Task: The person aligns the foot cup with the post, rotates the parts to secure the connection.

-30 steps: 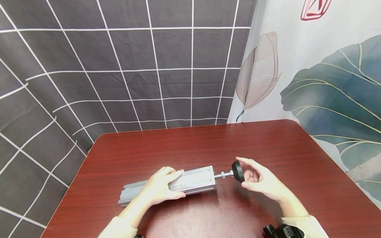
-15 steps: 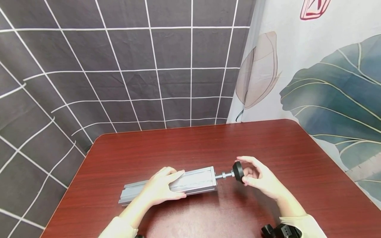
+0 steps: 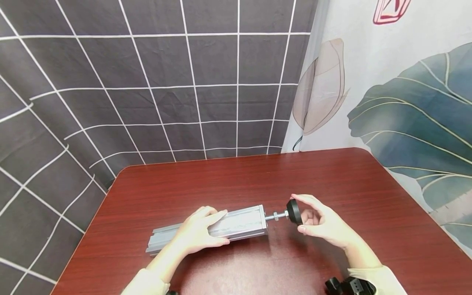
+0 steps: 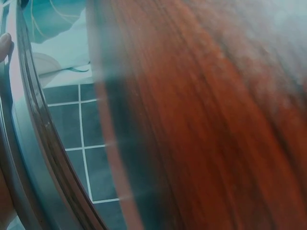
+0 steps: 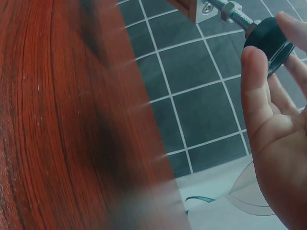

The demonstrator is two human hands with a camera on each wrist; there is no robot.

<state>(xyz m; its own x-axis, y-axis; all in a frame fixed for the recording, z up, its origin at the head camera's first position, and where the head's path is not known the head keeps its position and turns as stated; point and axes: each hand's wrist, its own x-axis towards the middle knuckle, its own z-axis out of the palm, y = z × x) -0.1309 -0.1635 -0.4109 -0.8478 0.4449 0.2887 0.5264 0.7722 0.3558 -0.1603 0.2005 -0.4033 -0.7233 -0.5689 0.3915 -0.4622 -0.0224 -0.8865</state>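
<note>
A silver aluminium extrusion profile (image 3: 245,221) lies lengthwise across the front of the table in the head view. My left hand (image 3: 199,231) grips it round the middle, thumb on the near side and fingers over the top. From its capped right end sticks a threaded rod (image 3: 271,217) with a hex nut (image 5: 231,12) on it. A round black levelling foot (image 3: 293,212) sits on the rod's outer end. My right hand (image 3: 322,223) pinches the foot's rim between thumb and fingertips. The right wrist view shows the foot's hollow underside facing the palm.
The reddish-brown wooden table (image 3: 228,180) has rounded far corners. Behind it hangs a dark grey cloth (image 3: 214,61) with white grid lines, and a white leaf-print curtain (image 3: 328,135) hangs at the right. A black wrist camera (image 3: 350,285) sits at the right cuff.
The right thumb and fingers have shifted slightly round the rim of the levelling foot and back. The profile has moved only a hair, and the left hand keeps its grip.
</note>
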